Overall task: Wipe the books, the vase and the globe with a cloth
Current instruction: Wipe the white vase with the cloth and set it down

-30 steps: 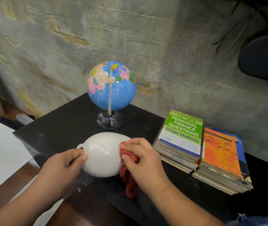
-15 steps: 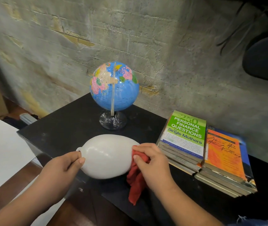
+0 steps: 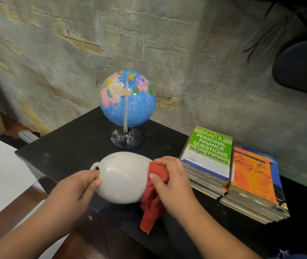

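One white vase point(image 3: 124, 176) lies on its side at the near edge of the black table point(image 3: 70, 144), its narrow mouth pointing left; whether its belly rests on the tabletop cannot be told. Two hands work on it. The left hand point(image 3: 74, 189) grips the neck, fingers curled round it with the thumb on the near side. The right hand point(image 3: 173, 182) presses one red cloth point(image 3: 152, 208) against the vase's wide end, fingers bent over the bunched fabric, whose loose tail hangs down toward the table. One globe point(image 3: 128, 99) stands upright on its stand behind the vase, apart from it. To the right, two stacks of books lie side by side and touching: a green book point(image 3: 210, 152) tops the left stack and an orange book point(image 3: 251, 176) tops the right. The number in each stack is unclear.
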Available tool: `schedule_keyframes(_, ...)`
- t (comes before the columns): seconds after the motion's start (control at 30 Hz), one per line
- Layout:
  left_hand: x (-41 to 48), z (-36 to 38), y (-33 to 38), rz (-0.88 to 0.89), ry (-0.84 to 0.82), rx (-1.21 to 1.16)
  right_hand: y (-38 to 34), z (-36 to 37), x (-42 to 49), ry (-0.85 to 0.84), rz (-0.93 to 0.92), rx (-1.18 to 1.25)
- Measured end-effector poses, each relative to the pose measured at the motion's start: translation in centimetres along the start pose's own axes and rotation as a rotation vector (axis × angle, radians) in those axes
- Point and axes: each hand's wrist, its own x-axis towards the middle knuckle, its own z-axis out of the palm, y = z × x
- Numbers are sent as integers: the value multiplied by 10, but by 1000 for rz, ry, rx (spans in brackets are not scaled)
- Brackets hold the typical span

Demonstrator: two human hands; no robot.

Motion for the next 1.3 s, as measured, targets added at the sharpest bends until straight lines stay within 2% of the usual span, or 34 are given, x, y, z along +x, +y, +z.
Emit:
schedule_keyframes(0.07,-1,2,-2,10,-2,-3,12,-3,6,-14,236,-60)
schedule_keyframes(0.13,-1,2,2,37,-22,-13,16,-3,7,-34,343,-77)
schedule_keyframes(0.2,-1,4,5,68,-22,-4,5,-3,4,6,257,-62)
schedule_keyframes(0.27,1,7,9,103,-1,6,-20,-6,-2,23,73,-65)
schedule_keyframes(0.33,3,9,13,137,17,21,-43,-8,-8,-37,-110,-65)
schedule_keyframes(0.4,6,10,16,164,21,33,-56,-10,-12,-134,-211,-85)
schedule_keyframes(0.47,7,10,18,178,32,30,-50,-13,-9,-117,-227,-90)
schedule_keyframes(0.6,6,15,24,187,43,29,-37,-20,-3,-3,-96,-135)
schedule_keyframes(0.77,10,19,31,234,18,48,-66,-14,-23,-156,-387,-188)
schedule_keyframes(0.83,11,19,32,256,16,57,-66,-15,-18,-152,-386,-213)
schedule_keyframes(1.0,6,19,34,265,37,73,-45,-31,2,-24,-122,-164)
schedule_keyframes(1.07,6,19,34,266,30,73,-47,-31,-5,-50,-147,-170)
schedule_keyframes(1.2,7,20,33,315,-1,128,-62,-23,-19,-125,-313,-132)
schedule_keyframes(1.3,7,15,30,305,-35,117,-48,-25,-10,-40,-191,-43)
